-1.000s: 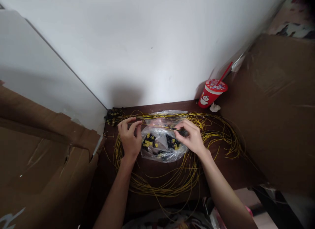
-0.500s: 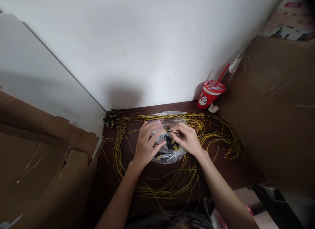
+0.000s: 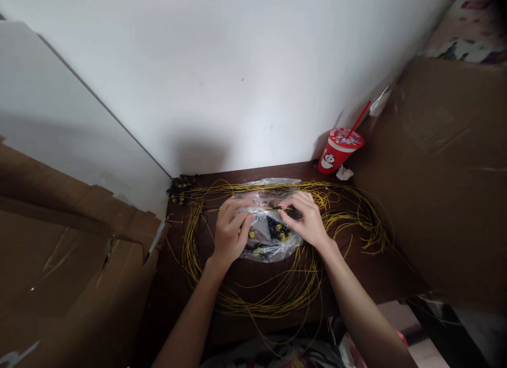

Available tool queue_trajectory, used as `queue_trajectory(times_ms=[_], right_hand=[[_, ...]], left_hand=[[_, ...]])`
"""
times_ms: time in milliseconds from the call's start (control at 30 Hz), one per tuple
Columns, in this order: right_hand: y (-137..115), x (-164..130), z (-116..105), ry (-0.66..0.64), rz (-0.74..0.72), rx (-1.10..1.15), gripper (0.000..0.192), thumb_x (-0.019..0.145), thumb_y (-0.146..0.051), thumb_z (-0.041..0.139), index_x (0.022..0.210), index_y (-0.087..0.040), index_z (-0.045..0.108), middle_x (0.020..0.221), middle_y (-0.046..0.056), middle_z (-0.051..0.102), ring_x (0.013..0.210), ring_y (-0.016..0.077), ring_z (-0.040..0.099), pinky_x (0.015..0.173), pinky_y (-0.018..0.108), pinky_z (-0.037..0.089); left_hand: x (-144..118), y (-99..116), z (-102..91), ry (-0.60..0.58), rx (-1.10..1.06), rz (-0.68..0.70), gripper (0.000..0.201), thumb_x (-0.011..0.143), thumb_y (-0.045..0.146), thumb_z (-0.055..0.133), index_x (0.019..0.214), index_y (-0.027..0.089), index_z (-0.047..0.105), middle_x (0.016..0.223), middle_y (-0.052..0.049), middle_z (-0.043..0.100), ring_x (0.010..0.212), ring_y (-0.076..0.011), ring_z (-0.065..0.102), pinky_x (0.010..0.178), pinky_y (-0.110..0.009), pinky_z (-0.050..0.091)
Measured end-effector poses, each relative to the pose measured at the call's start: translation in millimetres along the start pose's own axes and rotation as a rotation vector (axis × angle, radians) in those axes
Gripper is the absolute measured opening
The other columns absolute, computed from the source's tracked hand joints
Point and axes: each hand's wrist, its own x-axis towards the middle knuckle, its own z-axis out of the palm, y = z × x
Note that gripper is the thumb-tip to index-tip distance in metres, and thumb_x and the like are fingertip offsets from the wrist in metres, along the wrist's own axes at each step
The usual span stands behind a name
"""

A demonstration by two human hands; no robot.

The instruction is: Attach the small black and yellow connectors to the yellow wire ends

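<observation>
On a dark wooden table (image 3: 372, 275) lies a big coil of thin yellow cable (image 3: 348, 220). In the coil's middle sits a clear plastic bag (image 3: 273, 241) with small black and yellow parts inside. My left hand (image 3: 229, 233) rests on the bag's left side, its fingers curled into the plastic near some yellow parts. My right hand (image 3: 303, 220) pinches the dark end of a yellow cable just above the bag. The two hands are close together.
A red paper cup with a red straw (image 3: 338, 149) stands at the table's back right corner, with a crumpled white scrap (image 3: 344, 172) beside it. Cardboard sheets stand at the left (image 3: 71, 262) and right (image 3: 443, 172). A white wall (image 3: 237, 67) closes the back.
My left hand has left the cable at the far left, moved right onto the bag and curled its fingers into it. My right hand has stayed almost still.
</observation>
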Motion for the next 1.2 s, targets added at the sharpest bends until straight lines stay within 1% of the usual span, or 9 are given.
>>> queue_trajectory(times_ms=[167,267,533,867,967,1033,1100,1167,1200], right_hand=[[2,2,-4,0.007,0.048,0.074,0.007,0.085,-0.026,0.058,0.082,-0.02,0.061,0.079,0.003,0.064,0.077,0.0186,0.057,0.074,0.034,0.043],[4,1,-3,-0.013,0.058,0.138,0.007,0.086,-0.026,0.057,0.085,-0.02,0.061,0.081,0.004,0.063,0.078,0.0182,0.058,0.072,0.032,0.046],[14,-1,-5,-0.029,0.075,0.136,0.006,0.084,-0.024,0.059,0.085,-0.02,0.062,0.083,0.003,0.064,0.08,0.0179,0.059,0.073,0.032,0.047],[14,0,-9,0.084,0.175,0.144,0.005,0.079,-0.019,0.06,0.074,-0.018,0.061,0.076,0.003,0.064,0.066,0.0148,0.056,0.06,0.027,0.044],[14,0,-10,0.078,0.197,0.175,0.003,0.079,-0.018,0.06,0.076,-0.018,0.063,0.074,0.002,0.063,0.064,0.0138,0.056,0.06,0.026,0.045],[15,0,-9,0.072,0.206,0.194,0.003,0.079,-0.018,0.06,0.079,-0.018,0.064,0.073,0.002,0.062,0.064,0.0134,0.055,0.061,0.026,0.045],[16,0,-9,0.079,0.205,0.204,0.005,0.081,-0.02,0.06,0.082,-0.017,0.064,0.075,0.002,0.061,0.064,0.0133,0.055,0.061,0.027,0.046],[16,0,-8,0.086,0.194,0.207,0.007,0.082,-0.021,0.06,0.085,-0.018,0.065,0.077,0.002,0.061,0.065,0.0134,0.056,0.063,0.027,0.046],[16,0,-8,0.087,0.184,0.206,0.008,0.083,-0.02,0.059,0.087,-0.018,0.065,0.077,0.003,0.061,0.066,0.0134,0.056,0.063,0.027,0.047]], left_hand=[[-1,-2,-1.5,-0.014,-0.013,-0.034,0.017,0.088,0.016,0.05,0.075,0.019,0.061,0.087,-0.004,0.065,0.086,-0.0175,0.057,0.082,-0.038,0.047],[-1,-3,-1.2,0.0,0.022,-0.032,0.014,0.086,0.016,0.053,0.074,0.019,0.06,0.08,-0.004,0.063,0.077,-0.0164,0.054,0.072,-0.034,0.044],[0,-3,-1.6,0.019,0.092,0.022,0.021,0.081,0.01,0.055,0.063,0.019,0.05,0.066,-0.001,0.057,0.068,-0.0152,0.046,0.066,-0.032,0.038],[5,-14,-17.4,0.131,0.187,-0.044,0.037,0.073,0.007,0.054,0.049,0.02,0.03,0.049,0.002,0.037,0.059,-0.0155,0.035,0.059,-0.03,0.031],[4,-15,-19.1,0.147,0.226,-0.077,0.038,0.074,0.007,0.054,0.049,0.02,0.028,0.049,0.002,0.036,0.058,-0.0155,0.035,0.059,-0.03,0.031],[3,-17,-18.3,0.139,0.241,-0.12,0.037,0.075,0.009,0.055,0.05,0.021,0.03,0.05,0.002,0.038,0.058,-0.0153,0.038,0.06,-0.03,0.033],[3,-18,-16.3,0.132,0.233,-0.187,0.026,0.076,0.012,0.056,0.056,0.02,0.041,0.056,0.001,0.046,0.06,-0.0152,0.044,0.062,-0.03,0.038],[3,-18,-13.8,0.135,0.2,-0.242,0.005,0.076,0.013,0.057,0.075,0.018,0.055,0.073,-0.002,0.059,0.071,-0.0166,0.054,0.07,-0.031,0.044],[4,-18,-12.5,0.137,0.179,-0.245,0.013,0.076,0.012,0.057,0.088,0.016,0.058,0.085,-0.005,0.063,0.081,-0.0181,0.057,0.076,-0.033,0.046]])
